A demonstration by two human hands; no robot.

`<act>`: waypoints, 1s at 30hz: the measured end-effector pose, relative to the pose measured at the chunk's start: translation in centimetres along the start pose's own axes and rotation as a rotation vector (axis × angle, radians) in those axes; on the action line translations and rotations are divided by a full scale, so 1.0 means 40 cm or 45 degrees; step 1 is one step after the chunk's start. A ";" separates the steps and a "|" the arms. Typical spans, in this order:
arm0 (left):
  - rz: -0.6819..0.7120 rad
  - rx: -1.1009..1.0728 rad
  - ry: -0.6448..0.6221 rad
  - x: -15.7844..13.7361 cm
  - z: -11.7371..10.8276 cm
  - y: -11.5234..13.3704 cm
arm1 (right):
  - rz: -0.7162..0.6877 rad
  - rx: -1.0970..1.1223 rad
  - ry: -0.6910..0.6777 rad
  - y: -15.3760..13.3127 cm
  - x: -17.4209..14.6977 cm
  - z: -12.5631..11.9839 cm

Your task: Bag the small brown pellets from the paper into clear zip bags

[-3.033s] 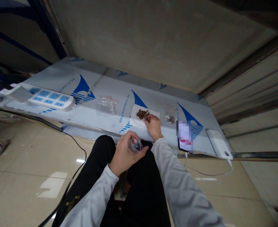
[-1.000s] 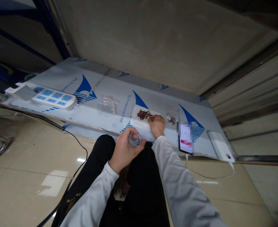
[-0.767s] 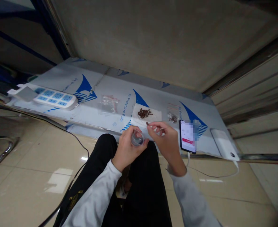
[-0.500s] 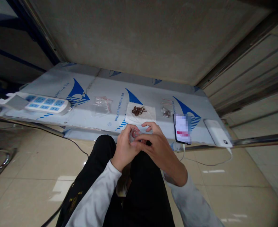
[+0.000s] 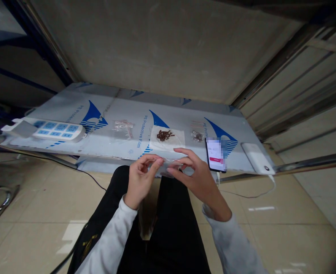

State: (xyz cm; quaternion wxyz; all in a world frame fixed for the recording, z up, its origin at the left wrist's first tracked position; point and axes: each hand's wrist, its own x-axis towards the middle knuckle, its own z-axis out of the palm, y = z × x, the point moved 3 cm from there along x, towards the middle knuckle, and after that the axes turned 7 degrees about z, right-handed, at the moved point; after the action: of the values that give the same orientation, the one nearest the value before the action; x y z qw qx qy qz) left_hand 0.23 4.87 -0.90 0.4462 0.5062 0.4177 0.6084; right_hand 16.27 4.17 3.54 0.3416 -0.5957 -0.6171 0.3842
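A small clear plastic bag (image 5: pixel 167 167) is stretched between my two hands, over my lap at the table's front edge. My left hand (image 5: pixel 143 177) pinches its left side between thumb and fingers. On the other side, my right hand (image 5: pixel 195 173) pinches the bag with thumb and fingertips, its index finger held out. What the bag contains is too blurred to make out. Just beyond my hands, a pile of small brown screw-like pieces (image 5: pixel 164 135) lies on a white sheet (image 5: pixel 176 141).
Clear bags (image 5: pixel 122 129) lie left of the sheet, and a bag with dark pieces (image 5: pixel 198 135) lies right of it. A phone (image 5: pixel 216 155) and a white power bank (image 5: pixel 258 158), both with cables, are at the right. A power strip (image 5: pixel 58 130) sits at the left on the film-covered table (image 5: pixel 107 146).
My hands have moved apart, my left hand shifting left. The bag, bunched up between my fingers before, is now drawn out between them. The view has shifted slightly.
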 end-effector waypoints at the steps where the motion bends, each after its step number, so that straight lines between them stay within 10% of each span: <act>1: -0.014 -0.009 0.004 0.000 0.000 0.001 | 0.010 0.042 -0.013 0.003 0.000 0.007; 30: -0.048 0.064 -0.156 -0.017 -0.030 0.012 | 0.225 0.602 -0.018 0.031 -0.025 0.043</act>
State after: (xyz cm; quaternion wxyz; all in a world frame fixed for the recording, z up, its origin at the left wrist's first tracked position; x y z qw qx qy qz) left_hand -0.97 4.03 -0.76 0.4696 0.5457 0.4143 0.5569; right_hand 15.41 3.04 1.69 0.4323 -0.5482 -0.4578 0.5504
